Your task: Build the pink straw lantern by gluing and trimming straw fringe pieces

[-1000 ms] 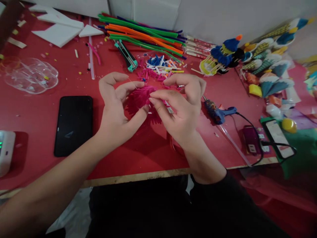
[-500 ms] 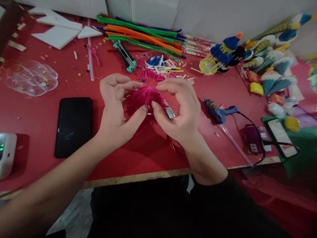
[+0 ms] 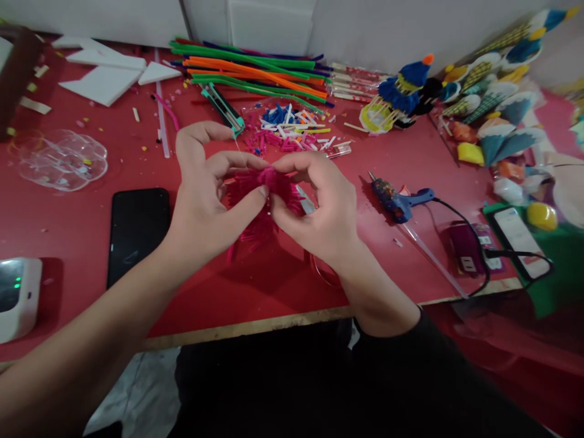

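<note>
Between my hands, above the red table, is a bunch of magenta pipe-cleaner-like strands (image 3: 246, 188) fanning outward. My left hand (image 3: 205, 182) pinches its left side near the gathered top, thumb in front and index finger behind. On the other side, my right hand (image 3: 322, 198) grips it with thumb and fingertips close to the left thumb. Both sets of fingertips partly cover the bunch. Scissors (image 3: 305, 201) lie partly hidden behind and under my right hand, with a blade and a red handle loop showing.
Long coloured pipe cleaners (image 3: 255, 73), a utility knife (image 3: 223, 109) and cut pieces (image 3: 292, 128) lie beyond my hands. A black phone (image 3: 139, 234) is at left. To the right are a glue gun (image 3: 396, 198), its cable and small crafted figures (image 3: 404, 94). The table's front edge (image 3: 255, 326) is near me.
The magenta bunch has been turned in my fingers, so its strands now spread lower and to the left. My hands have shifted slightly left, and the view has tilted a little.
</note>
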`<state>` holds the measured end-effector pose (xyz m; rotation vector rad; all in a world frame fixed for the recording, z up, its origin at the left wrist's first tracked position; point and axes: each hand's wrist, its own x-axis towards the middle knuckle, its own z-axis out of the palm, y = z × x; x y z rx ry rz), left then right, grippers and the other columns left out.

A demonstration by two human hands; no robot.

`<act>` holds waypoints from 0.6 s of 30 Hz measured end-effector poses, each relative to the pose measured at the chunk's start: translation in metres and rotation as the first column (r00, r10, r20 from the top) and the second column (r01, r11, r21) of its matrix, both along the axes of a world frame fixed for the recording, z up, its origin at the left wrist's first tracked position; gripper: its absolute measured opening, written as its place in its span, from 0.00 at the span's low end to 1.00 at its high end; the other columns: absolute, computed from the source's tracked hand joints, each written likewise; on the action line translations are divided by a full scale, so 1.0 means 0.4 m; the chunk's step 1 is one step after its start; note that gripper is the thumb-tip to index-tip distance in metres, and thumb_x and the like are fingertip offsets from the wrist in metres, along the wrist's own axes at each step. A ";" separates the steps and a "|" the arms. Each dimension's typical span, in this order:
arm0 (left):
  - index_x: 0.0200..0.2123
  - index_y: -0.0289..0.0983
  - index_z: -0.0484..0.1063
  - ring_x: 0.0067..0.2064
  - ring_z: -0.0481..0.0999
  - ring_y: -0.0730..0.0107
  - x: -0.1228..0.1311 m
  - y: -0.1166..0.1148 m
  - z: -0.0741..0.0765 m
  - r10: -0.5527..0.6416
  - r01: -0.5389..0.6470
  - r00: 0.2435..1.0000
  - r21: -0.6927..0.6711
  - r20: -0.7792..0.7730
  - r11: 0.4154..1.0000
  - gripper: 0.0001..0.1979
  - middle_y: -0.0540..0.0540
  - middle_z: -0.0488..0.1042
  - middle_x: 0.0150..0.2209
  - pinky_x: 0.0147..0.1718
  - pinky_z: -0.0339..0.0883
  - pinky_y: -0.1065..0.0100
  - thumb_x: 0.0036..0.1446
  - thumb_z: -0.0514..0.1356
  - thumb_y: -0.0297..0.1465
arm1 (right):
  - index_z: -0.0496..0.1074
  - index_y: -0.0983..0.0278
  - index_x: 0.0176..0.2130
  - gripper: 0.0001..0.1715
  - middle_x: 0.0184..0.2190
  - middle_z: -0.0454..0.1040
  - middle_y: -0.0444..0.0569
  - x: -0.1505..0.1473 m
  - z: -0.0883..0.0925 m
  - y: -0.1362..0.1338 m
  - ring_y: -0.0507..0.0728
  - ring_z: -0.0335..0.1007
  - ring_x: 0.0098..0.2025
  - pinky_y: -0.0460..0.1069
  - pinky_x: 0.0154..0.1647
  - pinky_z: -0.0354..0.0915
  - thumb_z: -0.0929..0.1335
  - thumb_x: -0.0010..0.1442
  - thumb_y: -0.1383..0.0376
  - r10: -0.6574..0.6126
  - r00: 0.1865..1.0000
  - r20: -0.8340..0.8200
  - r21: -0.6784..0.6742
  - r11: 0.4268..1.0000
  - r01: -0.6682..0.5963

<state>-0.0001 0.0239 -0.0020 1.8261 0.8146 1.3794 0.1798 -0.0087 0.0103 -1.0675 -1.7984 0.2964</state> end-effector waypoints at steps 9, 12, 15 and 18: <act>0.51 0.45 0.58 0.50 0.83 0.68 -0.001 -0.003 0.009 -0.081 0.080 0.997 -0.114 -0.005 0.990 0.27 0.49 0.78 0.44 0.47 0.82 0.60 0.57 0.68 0.23 | 0.69 0.58 0.46 0.18 0.43 0.79 0.46 -0.006 -0.011 0.002 0.57 0.78 0.46 0.55 0.51 0.77 0.68 0.57 0.74 -0.028 0.998 -0.062 -0.026 0.999 0.027; 0.53 0.45 0.58 0.48 0.83 0.68 0.004 -0.002 -0.004 -0.068 0.069 0.998 -0.076 0.014 0.995 0.28 0.47 0.80 0.46 0.43 0.82 0.62 0.56 0.69 0.23 | 0.68 0.56 0.45 0.18 0.43 0.79 0.45 -0.007 -0.013 0.001 0.57 0.78 0.46 0.55 0.51 0.77 0.68 0.57 0.74 -0.047 0.997 -0.055 -0.032 0.998 0.045; 0.53 0.45 0.58 0.48 0.83 0.69 0.008 -0.004 -0.007 -0.072 0.073 0.997 -0.076 0.021 0.994 0.29 0.47 0.80 0.46 0.41 0.82 0.64 0.55 0.68 0.22 | 0.68 0.56 0.45 0.17 0.43 0.80 0.45 -0.008 -0.013 0.000 0.57 0.79 0.46 0.56 0.52 0.77 0.68 0.57 0.73 -0.057 0.997 -0.048 -0.037 0.998 0.055; 0.53 0.45 0.57 0.49 0.83 0.69 0.010 -0.006 -0.005 -0.093 0.095 0.995 -0.080 0.034 0.992 0.31 0.48 0.79 0.47 0.46 0.82 0.61 0.53 0.68 0.20 | 0.69 0.57 0.45 0.17 0.42 0.80 0.45 -0.009 -0.013 0.000 0.56 0.79 0.46 0.55 0.51 0.78 0.68 0.57 0.73 -0.054 0.997 -0.061 -0.031 0.998 0.052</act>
